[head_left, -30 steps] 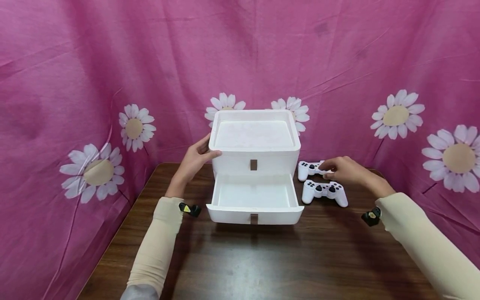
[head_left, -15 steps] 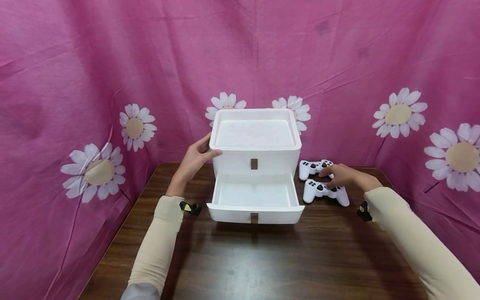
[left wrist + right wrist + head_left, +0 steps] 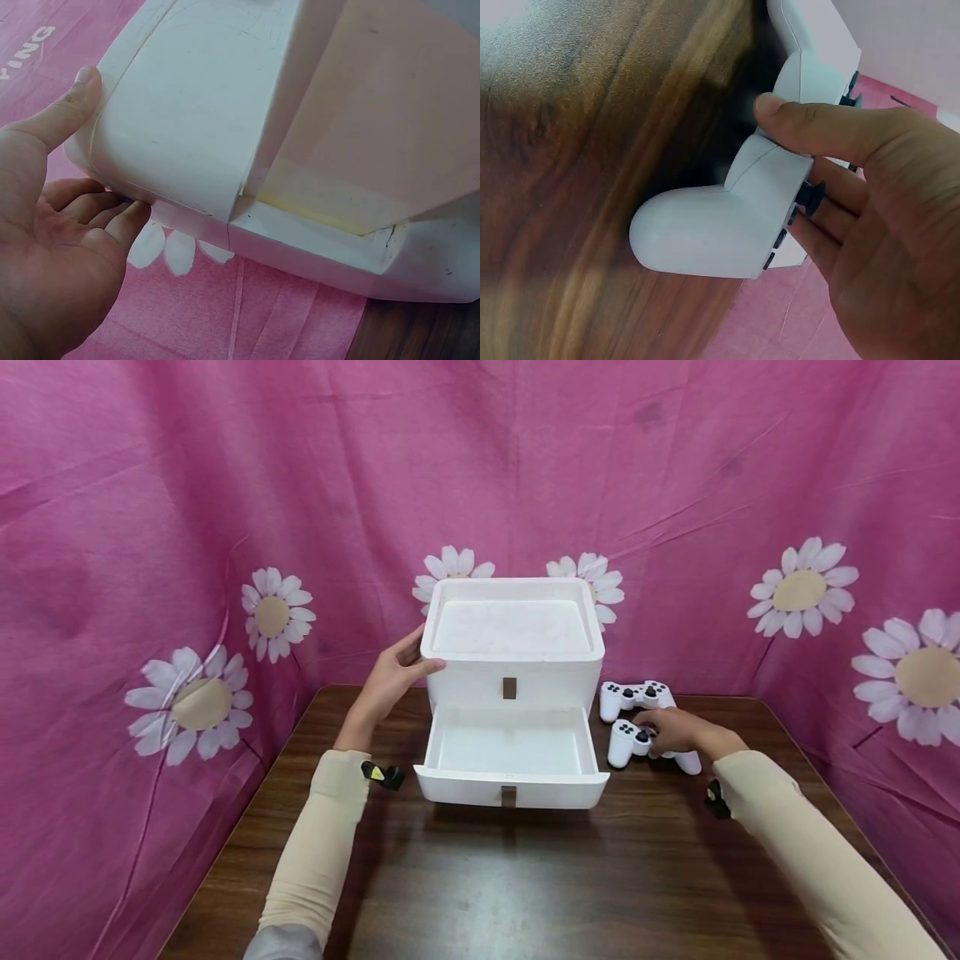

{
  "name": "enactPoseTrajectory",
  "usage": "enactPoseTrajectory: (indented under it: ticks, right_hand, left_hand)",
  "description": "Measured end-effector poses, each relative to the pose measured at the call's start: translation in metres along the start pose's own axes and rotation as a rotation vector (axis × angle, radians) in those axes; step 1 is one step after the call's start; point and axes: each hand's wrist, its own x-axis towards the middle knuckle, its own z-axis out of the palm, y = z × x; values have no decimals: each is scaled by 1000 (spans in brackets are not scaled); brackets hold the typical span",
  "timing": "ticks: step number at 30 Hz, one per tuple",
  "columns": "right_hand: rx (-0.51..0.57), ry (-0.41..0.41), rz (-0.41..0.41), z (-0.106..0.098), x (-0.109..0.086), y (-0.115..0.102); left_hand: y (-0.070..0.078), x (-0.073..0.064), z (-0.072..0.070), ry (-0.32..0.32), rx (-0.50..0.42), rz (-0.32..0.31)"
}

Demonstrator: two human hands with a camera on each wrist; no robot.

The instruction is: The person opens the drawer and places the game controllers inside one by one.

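Observation:
A white two-drawer unit (image 3: 517,685) stands on the table, its lower drawer (image 3: 510,743) pulled out with nothing inside and the upper one closed. My left hand (image 3: 392,681) holds the unit's upper left side, thumb on the front corner and fingers bent against the side, as the left wrist view shows. To the right of the unit, my right hand (image 3: 678,732) grips the nearer white game controller (image 3: 697,229) around its middle. Its thumb lies on the near edge and the fingers reach over the far side. A second white game controller (image 3: 611,700) lies just behind.
The brown wooden table (image 3: 480,885) extends toward me in front of the drawer. A pink curtain (image 3: 480,468) with white daisies hangs close behind and along both sides. The unit's top is a shallow tray with a raised rim (image 3: 517,657).
My right hand has come down and toward me from above the rear controller onto the nearer one and taken hold of it. The left hand stays on the drawer unit.

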Motion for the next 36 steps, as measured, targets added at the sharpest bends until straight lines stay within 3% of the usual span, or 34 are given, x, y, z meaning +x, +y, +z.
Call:
enactPoseTrajectory:
  ticks: [26,36]
  right_hand:
    - [-114,51,-5,3,1,-2]
    - [-158,54,44,-6,-3,-7]
  left_hand:
    - [-1,2,2,4,-45,14]
    - [-1,2,1,1,-26,3]
